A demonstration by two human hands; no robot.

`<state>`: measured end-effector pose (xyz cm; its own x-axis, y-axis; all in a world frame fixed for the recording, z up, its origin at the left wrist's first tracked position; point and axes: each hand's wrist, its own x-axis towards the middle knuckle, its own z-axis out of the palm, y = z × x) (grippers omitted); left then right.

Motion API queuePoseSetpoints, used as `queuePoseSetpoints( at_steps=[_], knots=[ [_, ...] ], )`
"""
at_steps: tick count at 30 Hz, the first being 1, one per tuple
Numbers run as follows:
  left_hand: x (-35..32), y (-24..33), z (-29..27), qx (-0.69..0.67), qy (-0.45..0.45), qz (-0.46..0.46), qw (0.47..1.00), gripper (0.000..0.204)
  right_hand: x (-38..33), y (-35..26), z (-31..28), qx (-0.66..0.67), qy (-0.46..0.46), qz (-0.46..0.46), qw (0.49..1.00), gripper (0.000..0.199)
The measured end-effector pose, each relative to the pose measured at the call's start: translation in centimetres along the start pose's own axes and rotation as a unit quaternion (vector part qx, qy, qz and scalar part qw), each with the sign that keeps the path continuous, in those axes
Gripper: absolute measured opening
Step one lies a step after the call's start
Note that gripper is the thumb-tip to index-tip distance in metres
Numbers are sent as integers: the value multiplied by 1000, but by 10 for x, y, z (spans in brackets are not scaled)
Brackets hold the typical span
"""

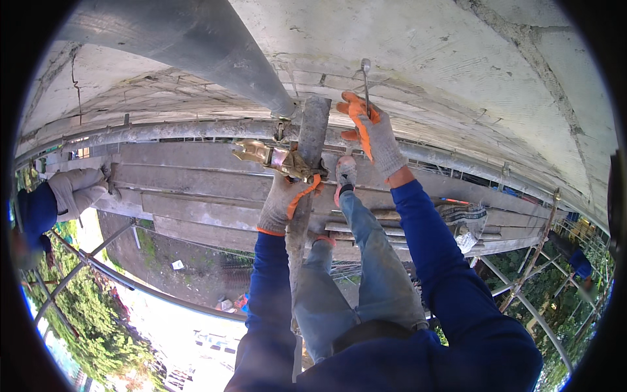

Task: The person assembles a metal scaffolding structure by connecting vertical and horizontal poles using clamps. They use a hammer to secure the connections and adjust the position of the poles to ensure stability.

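Observation:
My left hand, in a grey glove with orange coating, is closed at the base of a brass-coloured scaffold coupler. The coupler sits against a rough grey upright pole, and its hinged jaw stands out to the left. Part of the grip is hidden by the coupler and the pole. Up and to the right, near the concrete wall, my right hand wears a matching glove. It holds a thin metal spanner with a socket head upward, clear of the coupler; some of its fingers are spread.
A thick grey pipe slants overhead from the left. Behind the pole, a horizontal tube runs along the wall. My feet are on planks. A sack lies at right; another person is at far left.

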<state>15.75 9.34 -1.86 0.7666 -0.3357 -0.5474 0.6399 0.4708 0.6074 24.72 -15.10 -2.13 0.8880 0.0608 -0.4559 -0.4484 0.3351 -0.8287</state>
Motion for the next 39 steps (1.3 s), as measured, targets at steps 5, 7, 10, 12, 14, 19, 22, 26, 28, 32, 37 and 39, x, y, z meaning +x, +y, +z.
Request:
queuePoseSetpoints(
  at_steps=[5,7,10,12,14,19,22,26,28,32,37,39],
  knots=[
    [-3,4,40,72,33,78,994,62,41,-47,33,-145,-123,129,973,55],
    [-5,7,47,157,54,143,976,68,37,-50,37,-170,-146,127,966,55],
    [12,-22,-31,108,-104,85,985,70,33,-42,40,-89,-251,42,963,52],
    [13,8,-1,-41,-165,1,985,59,23,-44,42,24,-326,-4,945,48],
    [12,29,32,-118,-138,-21,983,49,29,-47,35,11,-325,11,945,46],
    [19,34,54,94,38,64,993,44,25,-51,40,-76,-242,37,967,42],
    [24,35,79,212,80,136,965,40,31,-37,31,-73,-213,20,974,40],
    [34,25,80,530,138,256,796,63,31,-38,22,-182,-168,81,965,44],
    [34,24,91,516,163,265,798,74,39,-31,16,-187,-158,65,968,46],
    [49,29,84,454,101,238,852,79,41,-25,9,-240,-149,73,956,44],
    [49,35,72,362,23,214,907,72,4,-45,32,-233,28,-30,972,39],
    [41,42,67,442,31,214,871,71,-30,-75,34,-287,-44,-76,954,47]
  ],
)
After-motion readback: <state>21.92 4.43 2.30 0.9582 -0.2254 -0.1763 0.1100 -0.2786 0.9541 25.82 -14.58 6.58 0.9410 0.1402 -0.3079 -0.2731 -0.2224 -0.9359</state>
